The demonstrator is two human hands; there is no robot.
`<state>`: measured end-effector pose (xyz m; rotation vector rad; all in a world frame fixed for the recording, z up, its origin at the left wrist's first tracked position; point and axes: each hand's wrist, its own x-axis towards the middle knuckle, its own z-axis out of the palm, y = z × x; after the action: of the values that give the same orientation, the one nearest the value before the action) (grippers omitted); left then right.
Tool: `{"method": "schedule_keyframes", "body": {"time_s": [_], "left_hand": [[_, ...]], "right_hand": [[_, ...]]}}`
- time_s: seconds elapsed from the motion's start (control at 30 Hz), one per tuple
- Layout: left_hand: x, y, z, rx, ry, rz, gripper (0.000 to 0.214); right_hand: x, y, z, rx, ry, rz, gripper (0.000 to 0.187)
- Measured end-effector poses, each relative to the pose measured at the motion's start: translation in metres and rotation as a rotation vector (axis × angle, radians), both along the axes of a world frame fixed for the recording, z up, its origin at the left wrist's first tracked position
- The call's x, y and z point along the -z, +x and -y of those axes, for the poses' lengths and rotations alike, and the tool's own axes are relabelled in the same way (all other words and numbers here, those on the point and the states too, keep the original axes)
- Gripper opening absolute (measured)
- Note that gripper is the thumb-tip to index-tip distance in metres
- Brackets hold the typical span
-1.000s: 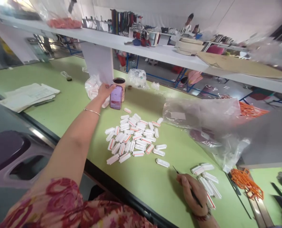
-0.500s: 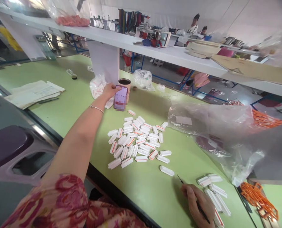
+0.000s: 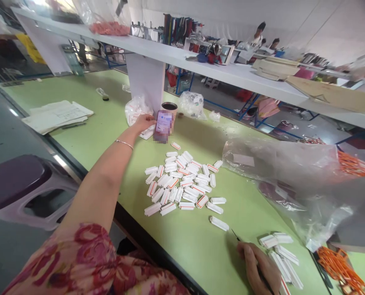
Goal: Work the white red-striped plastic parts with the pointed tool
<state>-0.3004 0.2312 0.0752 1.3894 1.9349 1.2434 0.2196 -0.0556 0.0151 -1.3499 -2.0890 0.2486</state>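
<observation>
White pieces (image 3: 191,191), many of them striped orange-red, lie in a loose spread ahead and to the left of our right hand (image 3: 259,268), nearer to us than our left. That right grip pinches a thin dark tool (image 3: 236,235) between thumb and fingers, its tip pointing away from us. Just beyond the tip lies 1 loose piece (image 3: 219,223), near the tool but apart from it.

Our left hand (image 3: 145,122) reaches out to the side edge of a phone (image 3: 163,125). Its fingers are partly hidden, so we cannot tell whether they pinch the phone or only touch it. A cup (image 3: 173,115) stands just behind the phone, and a white-filled bag (image 3: 136,107) sits just beyond the left wrist.

As for progress, we see 2 groups. The smaller group (image 3: 281,266) lies just to the right of our right hand; the larger spread lies away from that grip. If the smaller group is the handled share, most pieces remain, but we cannot tell from their surfaces which are finished. No piece is in either grip. Farther right of the tool hand lie orange parts (image 3: 342,266).
</observation>
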Motion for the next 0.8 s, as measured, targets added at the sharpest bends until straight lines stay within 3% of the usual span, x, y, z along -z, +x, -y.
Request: {"method": "schedule_keyframes", "body": {"time_s": [0.2,0.43,0.8], "left_hand": [[0.003,0.007,-0.013,0.012,0.034,-0.109,0.029],[0.002,0.015,-0.023,-0.082,0.023,-0.214,0.029],[0.003,0.014,-0.023,-0.080,0.027,-0.213,0.021]], "right_hand": [[0.006,0.003,0.000,0.023,-0.038,0.017,0.042],[0.008,0.005,0.002,0.022,-0.045,0.012,0.043],[0.003,0.002,0.001,0.030,-0.060,0.033,0.046]]}}
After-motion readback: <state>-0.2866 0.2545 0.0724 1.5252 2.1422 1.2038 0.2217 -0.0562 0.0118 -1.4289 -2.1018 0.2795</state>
